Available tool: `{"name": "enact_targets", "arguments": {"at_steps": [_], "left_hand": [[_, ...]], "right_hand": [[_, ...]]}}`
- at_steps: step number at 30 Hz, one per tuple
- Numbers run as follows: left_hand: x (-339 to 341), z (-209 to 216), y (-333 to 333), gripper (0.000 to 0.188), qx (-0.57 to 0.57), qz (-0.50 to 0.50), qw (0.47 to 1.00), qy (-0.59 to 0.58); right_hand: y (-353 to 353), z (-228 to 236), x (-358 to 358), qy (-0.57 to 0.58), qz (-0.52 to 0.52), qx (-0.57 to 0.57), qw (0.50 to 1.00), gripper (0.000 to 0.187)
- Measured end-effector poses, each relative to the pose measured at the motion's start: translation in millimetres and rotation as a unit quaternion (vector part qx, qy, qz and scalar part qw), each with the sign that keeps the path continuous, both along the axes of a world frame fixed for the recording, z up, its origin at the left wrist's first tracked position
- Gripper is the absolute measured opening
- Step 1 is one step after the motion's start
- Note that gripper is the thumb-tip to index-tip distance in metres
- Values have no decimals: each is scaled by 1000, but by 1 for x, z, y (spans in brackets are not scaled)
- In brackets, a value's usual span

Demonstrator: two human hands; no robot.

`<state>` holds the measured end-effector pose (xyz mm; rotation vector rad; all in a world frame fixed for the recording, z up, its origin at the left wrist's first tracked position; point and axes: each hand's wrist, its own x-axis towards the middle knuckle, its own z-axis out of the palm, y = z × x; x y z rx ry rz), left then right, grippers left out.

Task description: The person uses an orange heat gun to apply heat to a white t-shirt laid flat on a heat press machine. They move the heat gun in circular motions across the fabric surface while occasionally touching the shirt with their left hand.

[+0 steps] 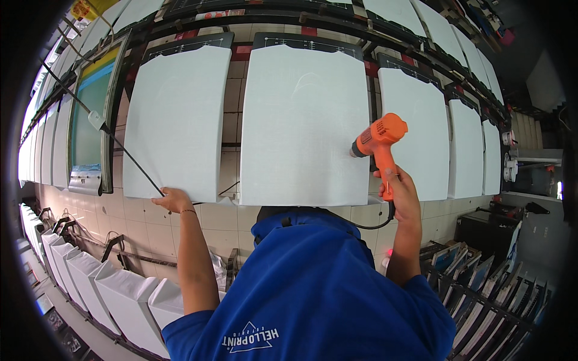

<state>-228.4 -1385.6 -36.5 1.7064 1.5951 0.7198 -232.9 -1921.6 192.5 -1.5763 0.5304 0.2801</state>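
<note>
My right hand (402, 191) is wrapped round the handle of an orange heat gun (383, 143). The gun's dark nozzle points left, over the right part of a white cloth-covered board (301, 126) in front of me. From the foot of the handle, a black cord loops down towards my waist. My left hand (174, 201) grips a black power cord (137, 161) at the near edge of another white-covered board (174, 120). That cord runs taut to the upper left, through a white plug connector (96, 120).
More white-covered boards (415, 132) stand in a row to the right. A framed printing screen (90, 126) rests at the left. Black rails (289, 13) run behind the boards. Further white boards (123, 295) line the lower left. A rack of frames (481, 295) is at the lower right.
</note>
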Motion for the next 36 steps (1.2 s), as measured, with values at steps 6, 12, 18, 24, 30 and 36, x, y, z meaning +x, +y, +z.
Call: {"name": "enact_targets", "arguments": {"at_steps": [6,12,18,24,30,36], "left_hand": [[2,8,-5,65,2,0,1000,-10],[4,14,-6,65,-10,-5,1000,-1],[3,19,-9,65,0,-4,1000,13],[3,20,-8,65,-4,-1,1000,20],[4,14,-6,65,8,1,1000,18],[6,12,-7,65,1,3,1000,25]], "right_hand": [[57,-4,18,26,111,48,992,47],[120,-8,40,26,234,114,965,46],[143,-7,51,45,286,93,953,48],[142,-1,33,87,347,88,930,48],[134,-5,42,66,316,53,945,45],[127,3,40,71,305,57,948,41]]}}
